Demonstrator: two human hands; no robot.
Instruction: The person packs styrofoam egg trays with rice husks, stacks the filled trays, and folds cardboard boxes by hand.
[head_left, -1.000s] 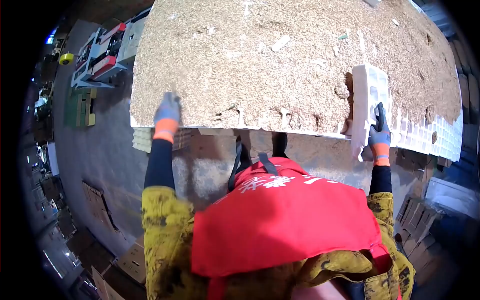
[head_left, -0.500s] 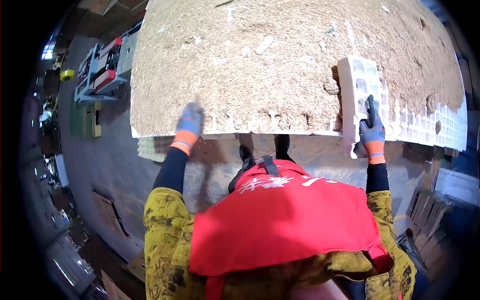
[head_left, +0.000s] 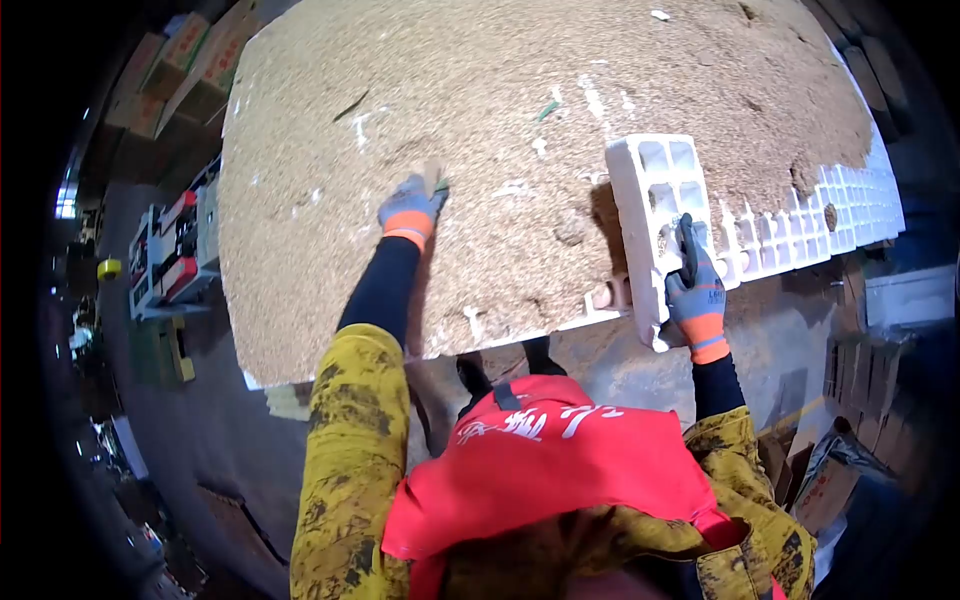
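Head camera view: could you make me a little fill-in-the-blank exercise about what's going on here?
1. The white tray piece is held in the person's ____.
2. The left hand has a wrist cuff coloured ____.
3. The apron is ____, with white lettering.

Missing words: right hand; orange; red.

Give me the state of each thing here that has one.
Left hand, gloved, at the brown grains, grip unclear
Right hand, gloved, closed on the white block
White block, held, open cells showing
Brown grains, spread widely, surface uneven
White grid, cells exposed at right
Yellow sleeves, dark-stained
Red apron, worn
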